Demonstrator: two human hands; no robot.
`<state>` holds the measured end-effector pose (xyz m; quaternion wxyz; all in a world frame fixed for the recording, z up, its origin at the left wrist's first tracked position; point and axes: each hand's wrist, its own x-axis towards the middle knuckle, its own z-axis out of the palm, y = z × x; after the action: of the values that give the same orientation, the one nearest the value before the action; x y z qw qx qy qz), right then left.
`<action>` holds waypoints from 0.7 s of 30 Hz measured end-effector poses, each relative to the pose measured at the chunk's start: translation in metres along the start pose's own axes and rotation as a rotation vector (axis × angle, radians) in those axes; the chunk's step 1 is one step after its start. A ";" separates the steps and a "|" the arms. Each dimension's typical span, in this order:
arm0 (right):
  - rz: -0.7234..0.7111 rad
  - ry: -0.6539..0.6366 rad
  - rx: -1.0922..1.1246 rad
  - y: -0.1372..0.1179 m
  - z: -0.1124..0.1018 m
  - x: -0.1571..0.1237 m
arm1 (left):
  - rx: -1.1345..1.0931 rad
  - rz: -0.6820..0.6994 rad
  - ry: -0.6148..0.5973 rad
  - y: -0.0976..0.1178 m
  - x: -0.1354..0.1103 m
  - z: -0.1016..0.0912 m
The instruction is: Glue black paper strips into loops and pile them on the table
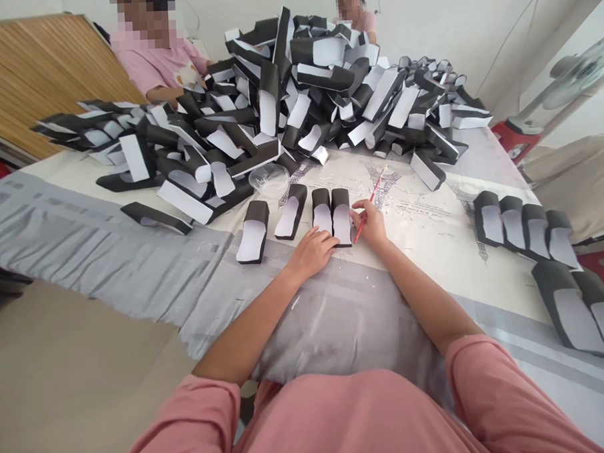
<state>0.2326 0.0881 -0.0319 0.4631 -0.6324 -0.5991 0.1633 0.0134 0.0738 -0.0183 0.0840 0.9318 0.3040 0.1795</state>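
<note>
Two black-and-white slipper-shaped pieces stand side by side in front of me, a left one (322,212) and a right one (341,217). My left hand (313,253) lies over their near ends, fingers stretched out and resting on them. A thin red brush (379,183) with a pale tip is held in my right hand (369,223), slanting up and away. The fingertips of that hand are at the right edge of the right piece. To the left lie two more such pieces, one tilted (290,213) and one nearer me (253,232).
A big heap of similar pieces (269,108) fills the table's far side. A clear plastic bowl (268,180) sits before it. More pieces (536,229) are lined up at right. Two people sit behind the heap, another at right. A fan (575,74) stands at right.
</note>
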 end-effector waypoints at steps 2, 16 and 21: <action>-0.018 0.028 0.011 0.005 0.000 0.001 | -0.011 -0.007 0.007 0.000 0.001 0.000; -0.032 0.113 0.125 0.003 0.001 0.002 | 0.041 -0.016 0.075 0.002 0.000 0.006; -0.065 0.149 0.188 0.011 0.004 0.004 | 0.073 0.012 0.094 -0.001 -0.001 0.009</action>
<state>0.2367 0.0951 -0.0411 0.5684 -0.5770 -0.5652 0.1563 0.0155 0.0730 -0.0274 0.0343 0.9266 0.3083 0.2126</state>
